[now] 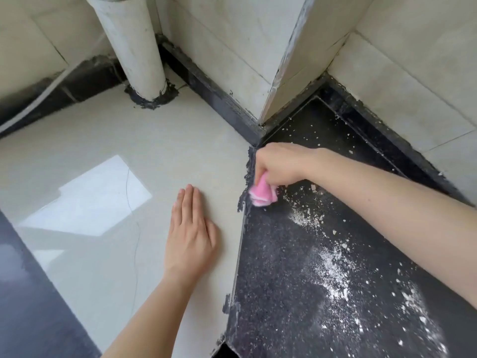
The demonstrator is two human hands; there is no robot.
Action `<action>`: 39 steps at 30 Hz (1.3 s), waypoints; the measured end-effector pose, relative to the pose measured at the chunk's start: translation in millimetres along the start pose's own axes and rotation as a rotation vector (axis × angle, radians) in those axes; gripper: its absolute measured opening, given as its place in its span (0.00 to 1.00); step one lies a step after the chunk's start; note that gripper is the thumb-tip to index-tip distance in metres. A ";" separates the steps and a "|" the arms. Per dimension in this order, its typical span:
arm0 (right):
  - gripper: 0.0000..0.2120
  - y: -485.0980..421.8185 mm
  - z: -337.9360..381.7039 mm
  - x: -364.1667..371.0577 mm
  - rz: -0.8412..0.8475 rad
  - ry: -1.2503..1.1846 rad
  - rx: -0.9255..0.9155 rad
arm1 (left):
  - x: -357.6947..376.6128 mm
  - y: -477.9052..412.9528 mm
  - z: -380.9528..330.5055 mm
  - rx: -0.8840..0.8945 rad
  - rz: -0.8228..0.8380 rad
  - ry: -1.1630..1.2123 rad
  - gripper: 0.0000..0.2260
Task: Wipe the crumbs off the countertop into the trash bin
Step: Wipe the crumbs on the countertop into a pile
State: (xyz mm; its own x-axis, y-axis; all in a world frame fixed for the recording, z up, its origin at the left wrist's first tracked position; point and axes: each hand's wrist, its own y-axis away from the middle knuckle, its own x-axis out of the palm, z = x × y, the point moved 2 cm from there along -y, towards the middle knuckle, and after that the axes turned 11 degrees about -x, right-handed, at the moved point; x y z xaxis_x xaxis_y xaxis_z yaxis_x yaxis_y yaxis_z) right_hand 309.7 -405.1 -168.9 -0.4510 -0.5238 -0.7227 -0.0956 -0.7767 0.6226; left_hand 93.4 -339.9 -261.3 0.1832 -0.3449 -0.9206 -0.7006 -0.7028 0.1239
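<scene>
Pink cloth (pixel 262 194), bunched into a wad, is clamped in the closed grip of the right hand (pixel 280 164) and pressed on the dark speckled table (pixel 278 280) at its left edge, where it meets the pale tiled surface (pixel 129 156). The wad hangs down from the fist; no clear long axis can be told. Left hand (pixel 192 236) lies flat with fingers together on the pale surface, its grip holding nothing. White crumbs (pixel 333 270) lie in a diagonal band from just beside the cloth toward the lower right, with a few more near the back corner. Wiping appears to be under way, most debris uncollected. No trash bin is in view; the next stroke probably needs to gather the band toward one edge.
</scene>
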 end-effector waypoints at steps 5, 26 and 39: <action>0.22 -31.5 9.7 7.0 -0.390 -0.099 -0.046 | 0.5 0.4 1.0 -0.006 -0.014 0.002 0.29; 0.15 42.2 -94.5 53.6 -0.280 0.029 -0.066 | 33.9 -75.3 -99.0 0.031 -0.011 0.065 0.23; 0.12 8.6 -137.7 7.2 -0.470 -0.107 0.040 | 33.7 -78.1 -101.2 -0.002 0.032 0.000 0.22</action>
State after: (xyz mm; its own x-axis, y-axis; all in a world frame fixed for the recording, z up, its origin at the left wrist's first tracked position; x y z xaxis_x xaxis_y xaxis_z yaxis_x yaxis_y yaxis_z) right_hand 427.8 -463.7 -210.1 -0.4392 -0.0788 -0.8949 -0.3437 -0.9056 0.2484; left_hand 224.0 -359.6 -264.6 0.1611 -0.3672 -0.9161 -0.7045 -0.6928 0.1538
